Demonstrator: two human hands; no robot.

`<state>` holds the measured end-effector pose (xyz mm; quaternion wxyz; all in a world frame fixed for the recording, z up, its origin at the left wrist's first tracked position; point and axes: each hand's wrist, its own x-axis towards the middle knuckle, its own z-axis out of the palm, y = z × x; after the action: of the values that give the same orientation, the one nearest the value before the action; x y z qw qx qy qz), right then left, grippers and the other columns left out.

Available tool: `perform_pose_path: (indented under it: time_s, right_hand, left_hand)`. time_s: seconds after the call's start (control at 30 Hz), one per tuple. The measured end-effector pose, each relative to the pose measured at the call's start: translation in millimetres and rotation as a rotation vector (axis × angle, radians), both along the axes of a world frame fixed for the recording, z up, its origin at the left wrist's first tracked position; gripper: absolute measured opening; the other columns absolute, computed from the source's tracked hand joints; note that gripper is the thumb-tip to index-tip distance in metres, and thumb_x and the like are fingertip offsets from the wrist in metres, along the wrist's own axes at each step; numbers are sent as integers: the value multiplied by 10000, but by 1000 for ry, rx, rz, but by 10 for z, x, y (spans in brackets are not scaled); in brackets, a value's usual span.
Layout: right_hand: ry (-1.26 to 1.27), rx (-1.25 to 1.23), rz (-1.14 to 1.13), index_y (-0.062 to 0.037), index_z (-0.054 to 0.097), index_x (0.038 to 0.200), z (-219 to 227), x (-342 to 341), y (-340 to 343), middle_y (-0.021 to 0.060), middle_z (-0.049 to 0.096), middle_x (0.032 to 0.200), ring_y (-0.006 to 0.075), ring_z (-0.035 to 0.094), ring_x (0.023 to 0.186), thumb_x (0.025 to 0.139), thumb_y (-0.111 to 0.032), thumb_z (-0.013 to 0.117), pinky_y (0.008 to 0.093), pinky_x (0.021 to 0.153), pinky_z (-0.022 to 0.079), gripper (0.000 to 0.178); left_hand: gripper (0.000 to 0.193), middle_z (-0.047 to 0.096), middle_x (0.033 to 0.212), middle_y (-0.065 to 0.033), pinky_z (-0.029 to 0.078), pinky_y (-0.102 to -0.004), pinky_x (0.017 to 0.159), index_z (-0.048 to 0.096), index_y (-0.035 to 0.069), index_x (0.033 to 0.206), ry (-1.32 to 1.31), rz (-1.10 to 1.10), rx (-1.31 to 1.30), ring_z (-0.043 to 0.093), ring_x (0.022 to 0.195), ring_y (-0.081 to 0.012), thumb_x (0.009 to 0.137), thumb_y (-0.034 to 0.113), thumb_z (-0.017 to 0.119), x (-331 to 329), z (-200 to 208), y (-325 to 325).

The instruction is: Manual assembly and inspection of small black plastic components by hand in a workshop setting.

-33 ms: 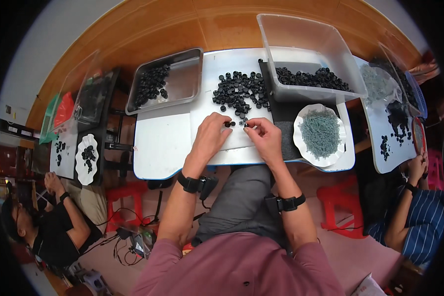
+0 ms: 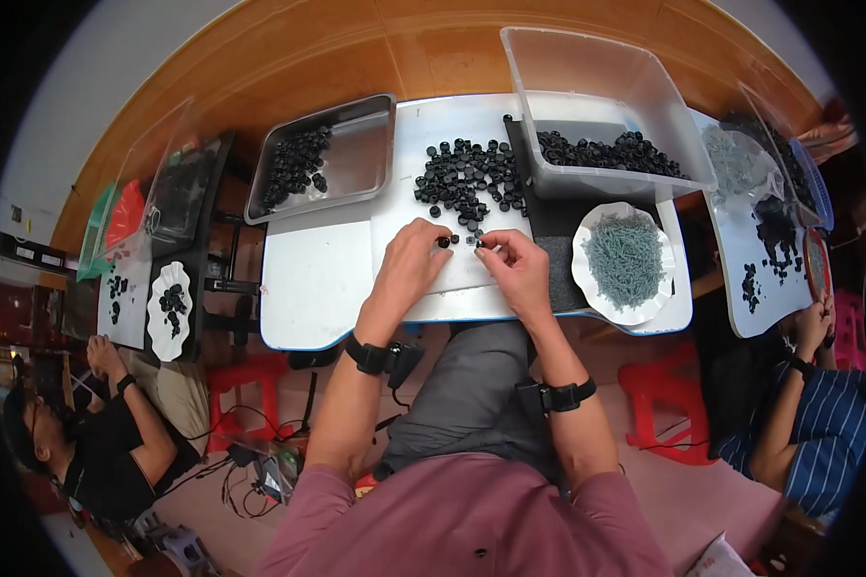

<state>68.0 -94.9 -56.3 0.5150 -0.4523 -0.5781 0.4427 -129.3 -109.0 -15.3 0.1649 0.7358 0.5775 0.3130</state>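
Observation:
My left hand [image 2: 411, 262] rests over the white sheet, with thumb and fingertips closed on a small black cap [image 2: 444, 242]. Close to its right, my right hand [image 2: 518, 272] makes a pinch on a small dark piece [image 2: 479, 244], mostly covered by the fingertips. Between the two hands lie a few more small parts, too tiny to make out well. Just beyond them spreads a loose heap of black round caps [image 2: 467, 178], some showing hollow sides.
A metal tray [image 2: 380, 173] of black parts stands at the left. To the right are a clear plastic bin [image 2: 606, 183] with black rings and a white scalloped plate [image 2: 587, 279] of grey-green pieces. Co-workers sit on both sides, near red stools [image 2: 659, 394].

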Motion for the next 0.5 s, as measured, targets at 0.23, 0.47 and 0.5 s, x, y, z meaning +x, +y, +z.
perform_pose_path:
  time_s: [0.23, 0.47, 0.5]
  right_hand:
    - [-44, 5, -3, -16, 751, 997, 46, 23, -11, 41, 725, 871, 66, 574, 612, 821, -33, 786, 245, 588, 484, 180]
    - [-78, 13, -4, -17, 752, 1000, 61, 24, -14, 43, 723, 872, 70, 577, 611, 824, -33, 783, 250, 585, 485, 180]
    - [-77, 14, -2, -17, 752, 1000, 61, 17, -16, 43, 723, 872, 70, 577, 611, 824, -33, 783, 250, 585, 485, 180]
  left_hand:
    - [239, 692, 1033, -180, 531, -450, 903, 728, 11, 1080, 59, -44, -107, 670, 1011, -372, 841, 20, 720, -39, 127, 62]
    - [276, 708, 969, -153, 546, -392, 829, 732, 13, 1082, 82, 41, -212, 688, 898, -294, 816, 83, 748, -60, 119, 34]
    - [276, 708, 969, -153, 546, -392, 829, 732, 13, 1082, 83, 42, -211, 688, 898, -294, 816, 83, 748, -56, 109, 5]
